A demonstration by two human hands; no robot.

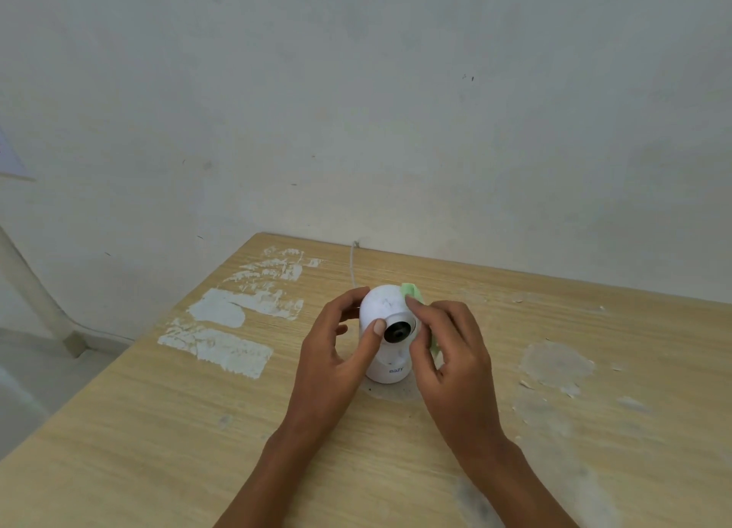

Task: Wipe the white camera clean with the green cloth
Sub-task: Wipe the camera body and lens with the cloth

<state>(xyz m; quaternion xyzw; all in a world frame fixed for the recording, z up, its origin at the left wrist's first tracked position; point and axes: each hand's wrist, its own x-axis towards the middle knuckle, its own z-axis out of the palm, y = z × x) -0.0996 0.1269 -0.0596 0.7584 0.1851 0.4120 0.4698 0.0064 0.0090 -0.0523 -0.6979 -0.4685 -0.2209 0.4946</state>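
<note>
White camera (386, 317) stands upright on the wooden table (158, 428), between the two hands, lens (397, 332) facing back toward the wearer. Long axis is vertical: round head on a short base.

Nearest in: left hand (336, 349) steadies the head from the camera's left side, thumb pressed on the front just beside the lens, fingers curled round the far side. Partly closed, gripping the dome only.

Right hand (447, 349) comes in from the right, fingers closed over the green cloth (414, 291), pressing it against the right flank of the head. Cloth shows above the fingertips and in a strip under the palm; the rest is hidden.

Key relation: cloth sits right of the lens and touching the shell, so the lens and front face lie leftward from it. Right hand is the wiping one; left thumb likely has to shift for the front to be covered.

Further back: thin white cable (352, 264) runs from behind the camera to the table's far edge at the wall (356, 111). Patches of white residue (222, 309) lie well left.
</note>
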